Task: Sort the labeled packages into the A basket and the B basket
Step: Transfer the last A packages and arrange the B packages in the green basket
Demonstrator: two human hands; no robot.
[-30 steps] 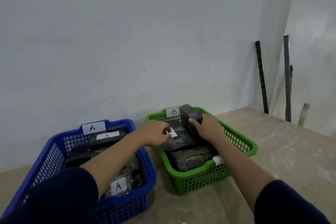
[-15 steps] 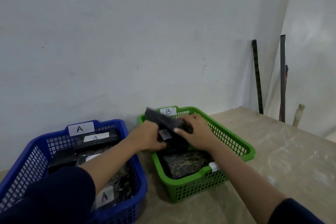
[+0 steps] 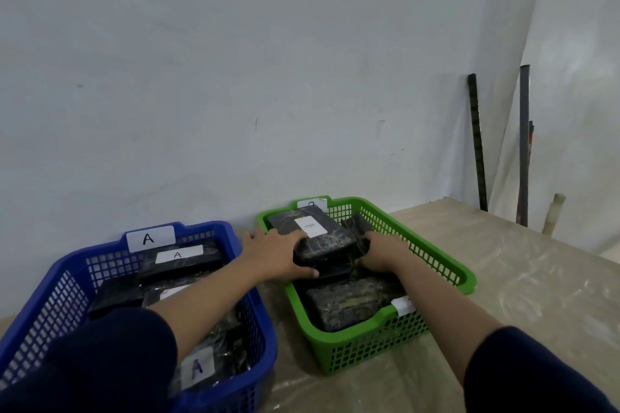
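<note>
1. Nearest us, the blue A basket (image 3: 100, 265) already holds several dark packages; the front one shows an A label (image 3: 197, 368), and another A-labelled package (image 3: 181, 260) lies toward the back.
2. Beside it, the green B basket (image 3: 464, 278) has a dark package (image 3: 349, 307) lying flat at its near end.
3. Further in, both our hands are inside that basket. Our left hand (image 3: 278, 255) curls round the near-left edge of the B-labelled package (image 3: 322, 238), thumb underneath; our right hand (image 3: 380, 253) grips a darker package (image 3: 359, 231) tilted against the basket's right wall.
4. The B-labelled package sits on top of the others, at the far end.
5. We see no packages on the table (image 3: 503, 312), so we judge sorting nearly done: only settling these last ones in B remains.
</note>
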